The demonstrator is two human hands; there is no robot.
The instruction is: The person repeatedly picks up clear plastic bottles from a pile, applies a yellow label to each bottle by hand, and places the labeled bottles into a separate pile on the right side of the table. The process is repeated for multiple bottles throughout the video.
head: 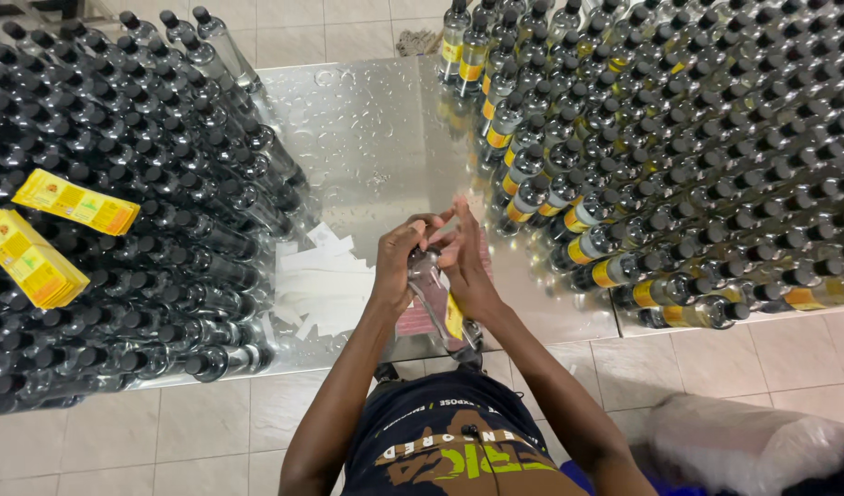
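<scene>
Both my hands meet over the near edge of a wet metal table (367, 138). My left hand (399, 262) grips the upper part of a clear glass bottle (437, 303) that lies tilted toward me. My right hand (468, 262) rests on the same bottle with its fingers spread over a yellow label (453, 317) on the bottle's side. White paper strips (321, 280) lie scattered on the table just left of my hands.
Many black-capped unlabelled bottles (146, 184) crowd the left of the table, with two yellow label stacks (36, 257) on top. Several yellow-labelled bottles (679, 156) fill the right side. A plastic-wrapped bundle (743, 441) lies on the tiled floor at lower right.
</scene>
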